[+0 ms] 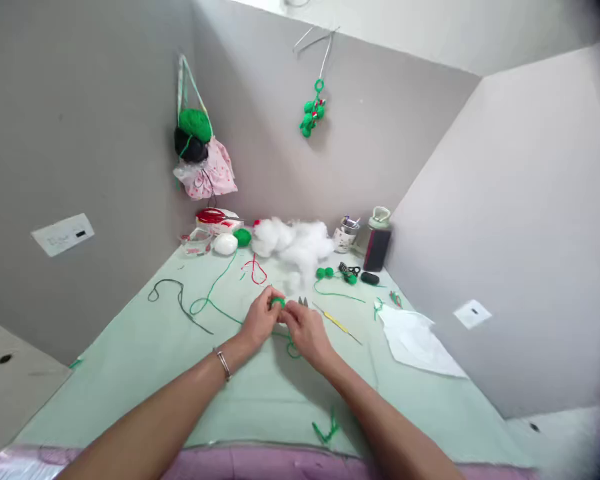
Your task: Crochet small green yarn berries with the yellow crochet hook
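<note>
My left hand (261,316) is closed around a small green crocheted piece (278,303), held a little above the table. Against its right side, the fingers of my right hand (307,331) are pinched together; what lies between them is hidden. Green yarn (293,348) loops below the hands and runs left to a green yarn ball (242,237). A yellow-handled crochet hook (337,322) lies just right of my right hand. Two grey pointed metal tips (303,302) show behind that hand, the rest covered.
White stuffing (300,247) is heaped at the back, beside a white yarn ball (225,244). Small green balls (325,273) and black-handled scissors (350,269) lie back right. A white sheet (420,340) lies right; dark cord (180,300) left. Green pieces (326,430) lie near the front edge.
</note>
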Demonstrator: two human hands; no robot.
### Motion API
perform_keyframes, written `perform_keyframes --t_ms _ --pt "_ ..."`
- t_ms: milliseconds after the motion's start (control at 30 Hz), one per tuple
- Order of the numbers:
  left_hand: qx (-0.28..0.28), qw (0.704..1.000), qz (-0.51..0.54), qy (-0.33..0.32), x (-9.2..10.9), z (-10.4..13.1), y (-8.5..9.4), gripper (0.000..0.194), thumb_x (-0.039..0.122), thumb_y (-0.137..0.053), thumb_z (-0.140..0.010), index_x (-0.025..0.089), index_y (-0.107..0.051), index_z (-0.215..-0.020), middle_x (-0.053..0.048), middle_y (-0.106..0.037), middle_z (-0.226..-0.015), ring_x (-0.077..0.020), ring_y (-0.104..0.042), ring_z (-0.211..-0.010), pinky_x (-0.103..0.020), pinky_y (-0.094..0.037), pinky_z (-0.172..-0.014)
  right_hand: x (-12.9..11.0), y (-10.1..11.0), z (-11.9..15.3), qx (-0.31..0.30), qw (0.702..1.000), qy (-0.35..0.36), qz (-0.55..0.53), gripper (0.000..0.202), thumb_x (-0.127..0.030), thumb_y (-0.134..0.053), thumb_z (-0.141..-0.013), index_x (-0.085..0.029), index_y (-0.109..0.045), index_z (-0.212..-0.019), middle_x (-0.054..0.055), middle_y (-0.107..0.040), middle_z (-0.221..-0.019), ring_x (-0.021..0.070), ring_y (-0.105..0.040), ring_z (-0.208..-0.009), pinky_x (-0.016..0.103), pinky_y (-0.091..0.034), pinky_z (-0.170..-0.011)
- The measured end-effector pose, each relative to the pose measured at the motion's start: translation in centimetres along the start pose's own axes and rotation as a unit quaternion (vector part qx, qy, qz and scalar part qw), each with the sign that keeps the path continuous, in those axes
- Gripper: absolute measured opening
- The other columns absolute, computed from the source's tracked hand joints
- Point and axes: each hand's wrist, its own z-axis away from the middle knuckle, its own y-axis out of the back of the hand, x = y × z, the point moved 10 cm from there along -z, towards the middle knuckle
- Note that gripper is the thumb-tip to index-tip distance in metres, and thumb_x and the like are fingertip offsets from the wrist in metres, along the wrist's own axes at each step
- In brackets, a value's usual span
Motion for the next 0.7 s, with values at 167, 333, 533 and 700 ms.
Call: perform_keyframes --t_ms 167,333,533,700 --pt "-0.001 1.0 0.011 -0.008 0.8 0.4 0.1 0.037 0.036 -0.067 -0.1 0.017 -0.063 -0.131 -0.011 -0.068 -0.127 -0.0245 -0.07 -0.104 -0.045 -0.062 -0.087 0.9 -0.1 -0.7 -0.01 0.999 -0.019 -0.037 0.028 -0.038 -0.053 -0.089 -0.021 -0.064 -0.069 0.002 -0.066 -0.069 0.016 -0.051 -0.066 0.027 -0.035 -0.066" --pt "-0.001 0.999 0.022 -0.045 2.6 1.5 0.1 0.027 0.032 -0.068 -0.098 0.016 -0.065 -0.12 -0.006 -0.07 -0.11 -0.0198 -0.069 -0.09 -0.039 -0.061 -0.08 2.0 -0.1 -1.0 -0.028 0.994 -0.059 -0.092 0.044 -0.06 -0.058 -0.088 -0.02 -0.062 -0.068 -0.005 -0.044 -0.053 0.0115 -0.037 -0.051 0.025 -0.031 -0.052" --pt "-0.046 0.996 0.062 -0.046 4.6 1.8 0.2 0.024 0.028 -0.073 -0.089 0.021 -0.062 -0.108 -0.002 -0.071 -0.097 -0.0183 -0.07 -0.088 -0.035 -0.059 -0.085 2.7 0.4 -1.0 -0.024 0.987 -0.087 -0.133 0.05 -0.07 -0.057 -0.085 -0.022 -0.056 -0.069 -0.01 -0.027 -0.048 0.0094 -0.026 -0.042 0.024 -0.023 -0.041" --pt "-0.06 0.994 0.082 -0.032 4.4 1.5 0.1 0.027 0.034 -0.072 -0.092 0.017 -0.062 -0.111 -0.003 -0.073 -0.093 -0.0203 -0.073 -0.089 -0.04 -0.06 -0.088 2.0 0.8 -1.0 -0.026 0.991 -0.058 -0.118 0.049 -0.068 -0.057 -0.087 -0.021 -0.059 -0.071 -0.01 -0.029 -0.05 0.0096 -0.028 -0.043 0.024 -0.026 -0.044"
